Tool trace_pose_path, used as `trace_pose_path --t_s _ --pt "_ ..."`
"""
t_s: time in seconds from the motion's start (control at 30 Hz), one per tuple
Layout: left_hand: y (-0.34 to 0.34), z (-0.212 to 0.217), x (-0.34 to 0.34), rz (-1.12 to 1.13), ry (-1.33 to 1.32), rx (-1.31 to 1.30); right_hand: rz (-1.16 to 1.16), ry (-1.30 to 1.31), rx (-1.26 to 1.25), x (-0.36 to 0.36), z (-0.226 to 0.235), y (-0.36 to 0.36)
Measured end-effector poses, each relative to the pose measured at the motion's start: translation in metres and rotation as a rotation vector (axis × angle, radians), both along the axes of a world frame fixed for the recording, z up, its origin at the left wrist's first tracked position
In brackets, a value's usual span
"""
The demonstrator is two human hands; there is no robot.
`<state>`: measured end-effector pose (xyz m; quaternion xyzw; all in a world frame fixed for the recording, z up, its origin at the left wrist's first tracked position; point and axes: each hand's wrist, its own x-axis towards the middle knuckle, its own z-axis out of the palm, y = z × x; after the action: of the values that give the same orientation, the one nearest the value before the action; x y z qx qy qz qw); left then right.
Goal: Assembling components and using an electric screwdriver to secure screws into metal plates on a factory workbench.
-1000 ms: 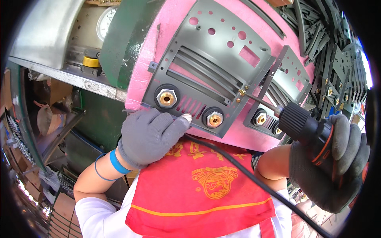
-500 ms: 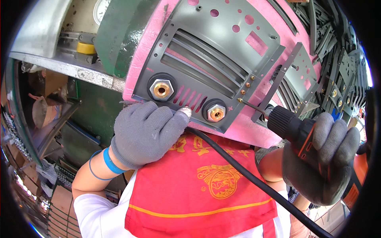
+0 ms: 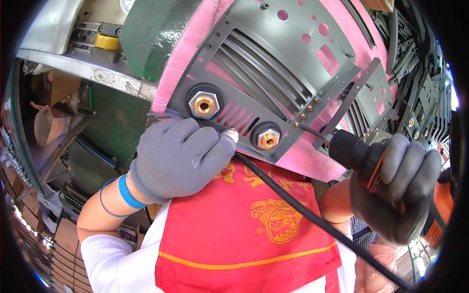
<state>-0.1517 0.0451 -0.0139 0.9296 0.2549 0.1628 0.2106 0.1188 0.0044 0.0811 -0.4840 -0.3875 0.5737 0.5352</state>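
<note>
A grey metal panel (image 3: 303, 63) with slots and round holes lies tilted before me. My left hand (image 3: 183, 158), in a grey glove, is closed on its near edge, thumb on top and other fingertips hidden. Beside that thumb are two brass terminals, one larger (image 3: 204, 104) and one smaller (image 3: 267, 139), each with a hex nut and black collar. My right hand (image 3: 408, 190), also gloved, wraps round a black and orange power screwdriver (image 3: 349, 150). Its thin bit meets a small brass screw (image 3: 296, 125) at the panel's right flange, below several similar screws.
Pink foam sheeting (image 3: 171, 80) lies under the panel. A second slotted panel (image 3: 373, 97) stands close on the right, beyond it several stacked metal parts (image 3: 422, 97). A black cable (image 3: 293, 200) runs across my red apron (image 3: 220, 234). At left is a metal ledge (image 3: 88, 71).
The panel sits slightly farther right and a little more turned in the picture. Both hands keep their holds, and the bit is still at the same brass screw.
</note>
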Motion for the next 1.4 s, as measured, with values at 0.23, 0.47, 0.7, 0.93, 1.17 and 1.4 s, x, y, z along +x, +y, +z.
trace_pose_path --t_s 0.23,0.47,0.7,0.93,1.17,1.4 --pt "0.015 0.012 0.003 -0.154 0.084 -0.029 0.027 0.068 0.09 0.004 -0.007 0.003" --pt "0.025 0.02 0.002 -0.178 0.02 0.004 -0.169 -0.044 0.019 -0.006 0.01 -0.001" --pt "0.037 0.024 0.009 -0.211 0.197 -0.111 -0.186 0.029 0.048 -0.013 0.004 -0.007" --pt "0.088 0.001 0.063 -0.297 0.072 0.077 -0.219 -0.037 -0.142 -0.01 0.018 -0.013" --pt "0.085 -0.002 0.069 -0.367 0.128 -0.049 -0.225 -0.041 -0.251 -0.008 0.024 -0.01" --pt "0.089 -0.015 0.06 -0.367 0.029 -0.111 -0.249 -0.07 -0.085 -0.018 0.014 -0.019"
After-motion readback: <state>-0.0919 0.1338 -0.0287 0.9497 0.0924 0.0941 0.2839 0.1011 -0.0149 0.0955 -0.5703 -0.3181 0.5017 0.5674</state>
